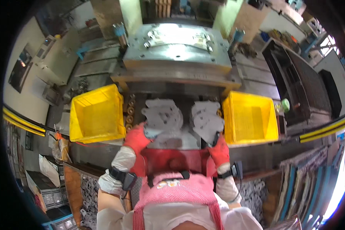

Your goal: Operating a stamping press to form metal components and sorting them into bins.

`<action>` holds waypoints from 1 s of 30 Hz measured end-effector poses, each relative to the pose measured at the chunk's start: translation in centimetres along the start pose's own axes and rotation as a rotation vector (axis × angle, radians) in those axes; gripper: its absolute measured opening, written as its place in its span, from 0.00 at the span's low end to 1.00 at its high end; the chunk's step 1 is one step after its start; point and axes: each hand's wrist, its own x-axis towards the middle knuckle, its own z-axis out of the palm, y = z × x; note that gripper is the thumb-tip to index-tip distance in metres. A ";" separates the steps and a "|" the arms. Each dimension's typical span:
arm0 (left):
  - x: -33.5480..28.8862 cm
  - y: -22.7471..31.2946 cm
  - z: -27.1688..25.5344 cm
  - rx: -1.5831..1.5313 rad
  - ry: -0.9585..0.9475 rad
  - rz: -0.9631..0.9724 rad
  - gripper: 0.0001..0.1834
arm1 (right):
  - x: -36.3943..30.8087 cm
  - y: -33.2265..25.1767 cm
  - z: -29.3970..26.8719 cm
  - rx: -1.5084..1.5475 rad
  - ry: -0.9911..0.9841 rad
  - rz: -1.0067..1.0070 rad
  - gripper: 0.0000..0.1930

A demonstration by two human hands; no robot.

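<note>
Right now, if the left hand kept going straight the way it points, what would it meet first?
The left hand points up and away, already touching the left stack of flat grey metal parts. Going straight on, it would push into that stack; the press die lies beyond, though depth is unclear.

Flat, pale grey stamped sheet-metal parts (163, 115), dull sheen, in two stacks. Red, matt knitted cloth gloves on left hand (137, 138) and right hand (219, 150). Yellow moulded plastic bins (97, 114), smooth, slightly glossy. Large grey steel press die block (177, 51), worn, bright-scuffed.
</note>
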 end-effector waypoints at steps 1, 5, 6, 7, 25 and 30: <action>-0.4 0.0 -0.4 0.016 -0.038 -0.026 0.42 | -0.3 -0.7 0.1 0.014 -0.010 -0.001 0.41; -0.7 2.1 -2.2 0.061 -0.081 -0.044 0.41 | -0.6 -0.4 -0.8 -0.105 -0.034 -0.065 0.39; -0.6 2.1 -2.9 0.061 -0.124 -0.053 0.41 | -0.3 -0.5 -1.0 -0.101 -0.074 -0.065 0.39; -0.5 2.4 -3.4 0.057 -0.174 -0.057 0.40 | -0.1 -0.8 -1.4 -0.100 -0.067 -0.072 0.39; 4.9 3.6 -11.9 -0.488 -0.096 0.234 0.29 | 21.5 -10.4 -15.3 0.230 0.060 -0.575 0.23; 15.7 1.8 -13.8 -0.117 0.356 0.292 0.36 | 33.2 -15.7 -12.4 0.050 0.031 -0.466 0.24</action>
